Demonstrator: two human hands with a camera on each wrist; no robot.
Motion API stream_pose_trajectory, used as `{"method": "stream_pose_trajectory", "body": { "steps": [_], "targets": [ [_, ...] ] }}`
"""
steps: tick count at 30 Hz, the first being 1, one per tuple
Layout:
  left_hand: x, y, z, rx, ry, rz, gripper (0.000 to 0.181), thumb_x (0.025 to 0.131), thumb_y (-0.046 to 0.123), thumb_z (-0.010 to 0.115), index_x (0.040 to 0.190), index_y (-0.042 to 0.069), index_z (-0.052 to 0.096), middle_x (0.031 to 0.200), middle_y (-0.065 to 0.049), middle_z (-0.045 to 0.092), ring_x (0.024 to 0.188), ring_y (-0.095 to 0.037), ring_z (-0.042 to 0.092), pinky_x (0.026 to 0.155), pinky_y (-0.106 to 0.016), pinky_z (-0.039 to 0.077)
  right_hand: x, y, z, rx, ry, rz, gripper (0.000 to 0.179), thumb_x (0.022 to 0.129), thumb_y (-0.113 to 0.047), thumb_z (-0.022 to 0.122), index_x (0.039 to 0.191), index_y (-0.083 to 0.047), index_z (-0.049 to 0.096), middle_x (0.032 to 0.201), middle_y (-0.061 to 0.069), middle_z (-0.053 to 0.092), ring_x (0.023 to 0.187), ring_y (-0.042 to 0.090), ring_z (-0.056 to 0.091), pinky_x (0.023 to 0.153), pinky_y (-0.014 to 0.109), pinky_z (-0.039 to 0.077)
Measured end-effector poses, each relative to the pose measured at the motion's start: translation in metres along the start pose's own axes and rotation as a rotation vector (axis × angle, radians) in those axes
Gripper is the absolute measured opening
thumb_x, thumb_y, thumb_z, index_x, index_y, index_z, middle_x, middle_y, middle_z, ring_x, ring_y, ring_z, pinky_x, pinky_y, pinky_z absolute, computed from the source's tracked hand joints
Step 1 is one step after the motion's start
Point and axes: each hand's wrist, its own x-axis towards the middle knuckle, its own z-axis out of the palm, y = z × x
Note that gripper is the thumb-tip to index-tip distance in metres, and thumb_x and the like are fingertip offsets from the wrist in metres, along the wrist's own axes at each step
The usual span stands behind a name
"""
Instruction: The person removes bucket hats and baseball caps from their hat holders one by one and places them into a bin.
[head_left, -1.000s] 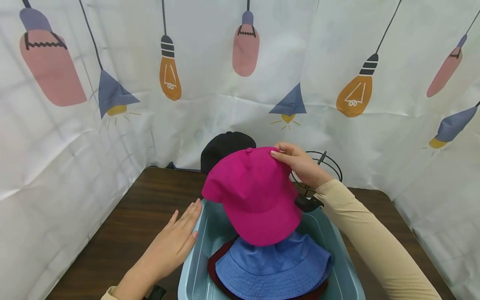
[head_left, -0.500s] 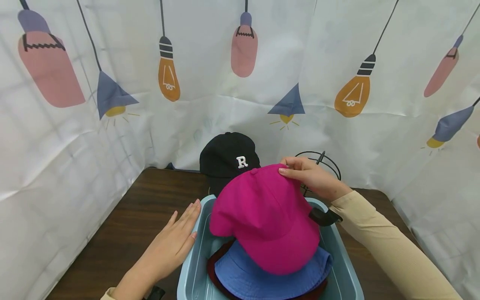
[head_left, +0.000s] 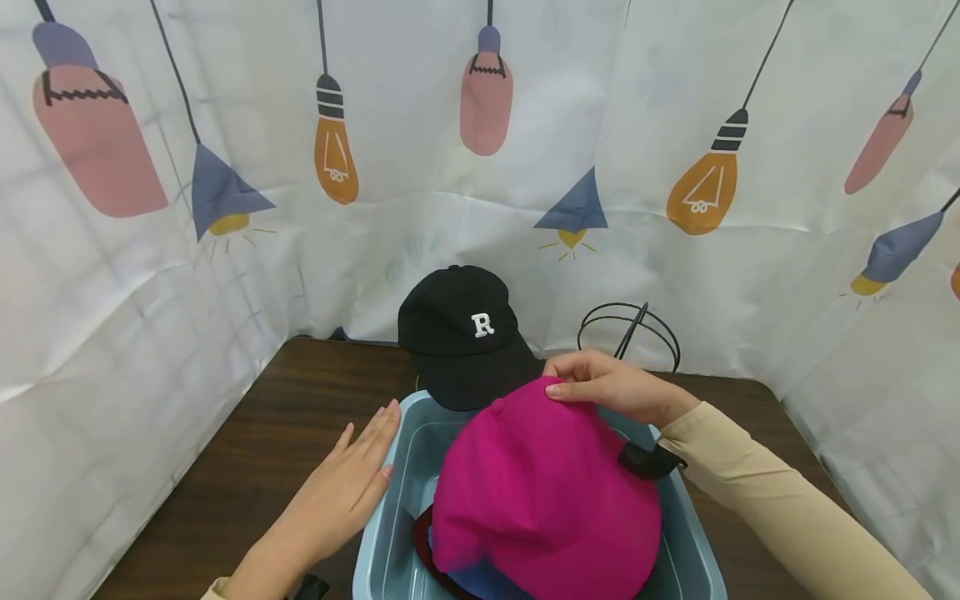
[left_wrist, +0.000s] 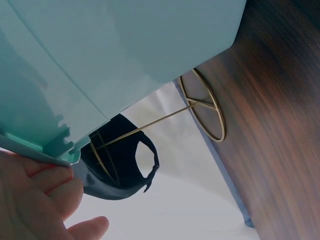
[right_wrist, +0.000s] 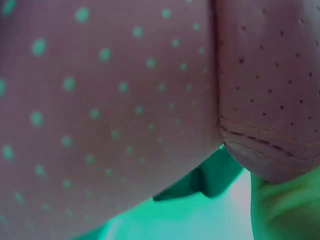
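Observation:
My right hand [head_left: 607, 387] pinches a bright pink baseball cap [head_left: 555, 492] near its crown, over a light blue plastic bin [head_left: 371, 533]. Beneath the cap, part of a blue bucket hat [head_left: 489, 581] shows, on a dark red hat [head_left: 427, 554]; the rest of both is hidden. With fingers straight, my left hand [head_left: 341, 487] rests against the bin's left rim; the left wrist view shows its fingers [left_wrist: 60, 187] at the rim's underside. A dotted, pinkish surface [right_wrist: 100, 120], apparently the cap up close, fills most of the right wrist view.
Behind the bin, a black cap [head_left: 453, 325] with a white R sits on a wire stand, whose round base [left_wrist: 220, 120] shows in the left wrist view. Another black wire stand [head_left: 643, 315] is at the back right. A patterned curtain [head_left: 420, 225] surrounds the dark wooden table [head_left: 247, 467].
My right hand has brought the pink cap down and nearer, covering most of the blue bucket hat. The black cap behind has come into fuller view. My left hand stays at the rim.

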Motion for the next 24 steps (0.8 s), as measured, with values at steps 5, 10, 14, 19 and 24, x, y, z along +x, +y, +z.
{"method": "stream_pose_trajectory", "body": {
  "steps": [5, 10, 14, 19, 24],
  "targets": [
    [0.000, 0.000, 0.001, 0.005, 0.012, 0.009, 0.056, 0.100, 0.020, 0.046, 0.149, 0.001, 0.027, 0.153, -0.013, 0.030, 0.139, -0.028, 0.028, 0.116, -0.034, 0.004, 0.005, 0.008, 0.010, -0.003, -0.060, 0.026, 0.017, 0.096, -0.010, 0.055, 0.084, 0.003, 0.055, 0.070, -0.001, 0.047, 0.066, 0.011, 0.045, 0.059, 0.022, 0.040],
    [0.000, -0.001, 0.002, 0.003, 0.011, 0.011, 0.057, 0.100, 0.020, 0.046, 0.149, 0.001, 0.027, 0.153, -0.012, 0.029, 0.139, -0.029, 0.029, 0.116, -0.034, 0.004, 0.012, 0.019, 0.020, 0.002, -0.105, 0.030, 0.022, 0.095, -0.010, 0.056, 0.079, 0.003, 0.049, 0.062, -0.003, 0.041, 0.057, 0.008, 0.039, 0.055, 0.020, 0.036],
    [0.000, -0.001, 0.001, -0.002, 0.004, 0.009, 0.057, 0.100, 0.020, 0.046, 0.150, 0.002, 0.026, 0.155, -0.010, 0.027, 0.140, -0.027, 0.027, 0.115, -0.029, -0.001, 0.016, 0.032, 0.028, -0.003, -0.121, 0.065, 0.023, 0.095, -0.012, 0.056, 0.078, 0.002, 0.049, 0.064, -0.003, 0.041, 0.058, 0.008, 0.039, 0.057, 0.020, 0.035],
    [0.000, -0.001, 0.001, 0.009, 0.011, 0.015, 0.057, 0.100, 0.020, 0.046, 0.150, 0.002, 0.026, 0.155, -0.010, 0.027, 0.140, -0.027, 0.027, 0.116, -0.039, 0.010, 0.021, 0.043, 0.036, 0.004, -0.109, 0.135, 0.025, 0.095, -0.015, 0.057, 0.077, 0.000, 0.049, 0.062, -0.003, 0.040, 0.057, 0.009, 0.039, 0.057, 0.021, 0.035],
    [0.000, -0.002, 0.002, 0.016, 0.012, 0.017, 0.057, 0.100, 0.020, 0.047, 0.150, 0.002, 0.026, 0.154, -0.010, 0.027, 0.141, -0.024, 0.026, 0.115, -0.043, 0.015, 0.026, 0.054, 0.039, -0.011, -0.072, 0.176, 0.027, 0.094, -0.016, 0.058, 0.074, -0.002, 0.047, 0.062, -0.004, 0.039, 0.057, 0.009, 0.038, 0.056, 0.021, 0.035]
  ]
}}
